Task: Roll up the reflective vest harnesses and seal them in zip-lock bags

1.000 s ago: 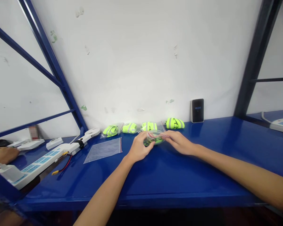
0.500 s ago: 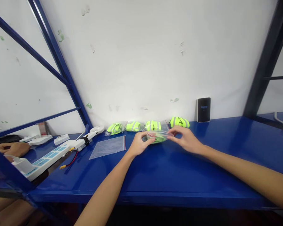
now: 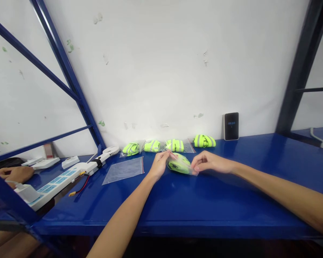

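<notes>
Item under inspection: a neon-yellow reflective strap bundle in a clear zip bag (image 3: pixel 179 163), red-edged seal at its upper left, film loose and creased. It lies on the bench at 12 o'clock, between the hands.

Right hand (image 3: pixel 210 161): thumb and forefinger pinched on the bag's right corner. Left hand (image 3: pixel 159 165): fingers held together, tips at the bag's upper-left edge; whether they grip the film cannot be told.

Surface: a glossy blue steel bench (image 3: pixel 231 200). Along its back edge, from 11 to 1 o'clock, sit three bagged neon-yellow bundles (image 3: pixel 152 146) and one more bundle (image 3: pixel 204 141). A flat clear zip bag (image 3: pixel 123 170) lies at 11 o'clock, a black power bank (image 3: pixel 230 126) stands at 1 o'clock, and a white power strip (image 3: pixel 56 186) lies at 10 o'clock beside a white fan (image 3: pixel 110 150).

Room: a scuffed white wall (image 3: pixel 161 64) behind blue steel uprights (image 3: pixel 70 86). A co-worker's hand (image 3: pixel 16 174) rests at 9 o'clock.
</notes>
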Motion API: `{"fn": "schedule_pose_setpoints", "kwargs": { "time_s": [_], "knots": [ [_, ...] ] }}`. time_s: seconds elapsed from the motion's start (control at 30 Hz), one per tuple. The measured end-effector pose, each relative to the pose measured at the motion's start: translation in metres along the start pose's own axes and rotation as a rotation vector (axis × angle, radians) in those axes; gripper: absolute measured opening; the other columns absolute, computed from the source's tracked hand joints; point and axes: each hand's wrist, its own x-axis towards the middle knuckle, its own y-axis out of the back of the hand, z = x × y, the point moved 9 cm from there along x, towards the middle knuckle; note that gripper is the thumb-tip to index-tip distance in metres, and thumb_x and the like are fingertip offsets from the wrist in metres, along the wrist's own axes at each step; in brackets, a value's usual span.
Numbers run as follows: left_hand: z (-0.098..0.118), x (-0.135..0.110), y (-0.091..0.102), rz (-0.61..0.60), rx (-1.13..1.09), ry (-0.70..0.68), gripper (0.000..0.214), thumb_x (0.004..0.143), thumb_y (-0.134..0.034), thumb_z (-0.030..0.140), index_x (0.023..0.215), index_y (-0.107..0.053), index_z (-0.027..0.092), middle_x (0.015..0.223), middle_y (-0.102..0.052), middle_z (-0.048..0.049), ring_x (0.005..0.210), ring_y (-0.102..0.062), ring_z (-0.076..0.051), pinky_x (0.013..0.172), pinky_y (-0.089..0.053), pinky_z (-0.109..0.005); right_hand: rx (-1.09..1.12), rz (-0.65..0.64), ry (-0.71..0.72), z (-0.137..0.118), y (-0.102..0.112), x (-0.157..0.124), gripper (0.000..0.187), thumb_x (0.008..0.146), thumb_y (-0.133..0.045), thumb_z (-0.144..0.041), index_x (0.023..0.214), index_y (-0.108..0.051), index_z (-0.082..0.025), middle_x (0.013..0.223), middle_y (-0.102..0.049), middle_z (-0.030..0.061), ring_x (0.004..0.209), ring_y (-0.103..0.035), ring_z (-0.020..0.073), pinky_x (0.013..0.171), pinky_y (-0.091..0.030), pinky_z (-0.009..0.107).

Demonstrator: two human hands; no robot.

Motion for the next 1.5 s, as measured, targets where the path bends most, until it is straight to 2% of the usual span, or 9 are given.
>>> {"fn": "schedule_pose_setpoints", "kwargs": {
  "time_s": [0.07, 0.17, 0.23, 0.4, 0.67, 0.87, 1.17, 1.33, 1.5],
  "knots": [
    [-0.003, -0.003, -0.006, 0.000, -0.208, 0.069, 0.048, 0.084, -0.053, 0.058, 0.058, -0.056, 0.018, 0.062, -0.066, -0.0060, 0.082, -0.069, -0.025, 0.082, -0.053, -0.041, 0.035, -0.097, 0.063, -0.014, -0.019, -0.005, 0.036, 0.079, -0.069, -0.044, 0.099, -0.071, -0.014, 0.084, -0.075, 0.0081, 0.070, -0.070, 0.0208, 0.069, -0.055, 0.036],
    [0.001, -0.006, -0.017, -0.065, -0.377, 0.095, 0.047, 0.085, -0.052, 0.052, 0.054, -0.041, 0.020, 0.075, -0.068, -0.0075, 0.098, -0.067, -0.026, 0.085, -0.053, -0.042, -0.234, 0.312, 0.264, -0.037, 0.001, -0.012, 0.033, 0.088, -0.057, -0.046, 0.087, -0.071, -0.016, 0.074, -0.072, 0.0071, 0.066, -0.068, 0.0207, 0.066, -0.054, 0.035],
    [-0.002, -0.006, -0.021, -0.094, -0.339, 0.103, 0.046, 0.084, -0.054, 0.052, 0.055, -0.040, 0.019, 0.095, -0.070, -0.0094, 0.109, -0.062, -0.026, 0.090, -0.052, -0.041, -0.515, 0.471, 0.358, -0.045, 0.001, -0.016, 0.031, 0.088, -0.058, -0.045, 0.100, -0.071, -0.020, 0.097, -0.073, 0.0093, 0.089, -0.067, 0.0250, 0.081, -0.053, 0.040],
    [-0.018, 0.004, 0.005, 0.115, -0.105, 0.067, 0.046, 0.083, -0.052, 0.061, 0.069, -0.053, 0.018, 0.111, -0.067, -0.0120, 0.114, -0.059, -0.025, 0.091, -0.051, -0.038, -0.692, 0.152, 0.206, -0.014, -0.034, 0.000, 0.069, 0.085, -0.060, -0.051, 0.146, -0.038, -0.027, 0.139, -0.054, 0.0097, 0.118, -0.058, 0.0298, 0.092, -0.050, 0.041],
    [-0.005, 0.001, 0.055, 0.341, -0.127, -0.154, 0.031, 0.073, -0.069, 0.045, 0.083, -0.065, 0.016, 0.093, -0.069, -0.0059, 0.096, -0.063, -0.019, 0.084, -0.049, -0.030, -0.656, 0.507, 0.099, -0.010, 0.013, -0.010, 0.057, 0.082, -0.063, -0.054, 0.128, -0.054, -0.022, 0.128, -0.060, 0.0110, 0.113, -0.058, 0.0309, 0.095, -0.047, 0.043],
    [-0.019, -0.001, 0.015, 0.018, 0.056, 0.052, 0.037, 0.079, -0.062, 0.048, 0.097, -0.071, 0.017, 0.097, -0.071, -0.0070, 0.097, -0.063, -0.024, 0.085, -0.048, -0.035, -0.513, 0.830, 0.122, 0.003, 0.040, -0.018, 0.057, 0.079, -0.065, -0.055, 0.124, -0.052, -0.023, 0.121, -0.061, 0.0109, 0.114, -0.056, 0.0319, 0.093, -0.047, 0.044],
    [-0.022, -0.004, -0.004, -0.036, -0.092, 0.075, 0.031, 0.075, -0.068, 0.036, 0.093, -0.075, 0.012, 0.095, -0.074, -0.0091, 0.093, -0.065, -0.025, 0.089, -0.048, -0.036, -0.050, 0.554, -0.033, 0.020, 0.018, -0.003, 0.060, 0.089, -0.048, -0.057, 0.136, -0.042, -0.021, 0.060, -0.055, -0.0041, 0.044, -0.057, 0.0159, 0.040, -0.043, 0.026],
    [-0.011, -0.008, -0.012, -0.056, -0.076, 0.016, 0.037, 0.073, -0.073, 0.035, 0.103, -0.072, 0.013, 0.103, -0.073, -0.0090, 0.095, -0.066, -0.024, 0.086, -0.049, -0.033, -0.015, 0.352, -0.016, 0.023, 0.010, 0.007, 0.042, 0.086, -0.056, -0.054, 0.094, -0.068, -0.014, 0.082, -0.065, 0.0060, 0.076, -0.063, 0.0194, 0.062, -0.051, 0.028],
    [0.001, -0.010, -0.011, 0.015, -0.118, -0.074, 0.046, 0.069, -0.078, 0.037, 0.107, -0.069, 0.012, 0.108, -0.071, -0.0114, 0.098, -0.066, -0.024, 0.088, -0.050, -0.035, -0.011, 0.343, 0.119, 0.003, 0.003, 0.005, 0.041, 0.088, -0.058, -0.048, 0.115, -0.065, -0.018, 0.105, -0.067, 0.0079, 0.095, -0.061, 0.0241, 0.081, -0.051, 0.036]
  ]
}}
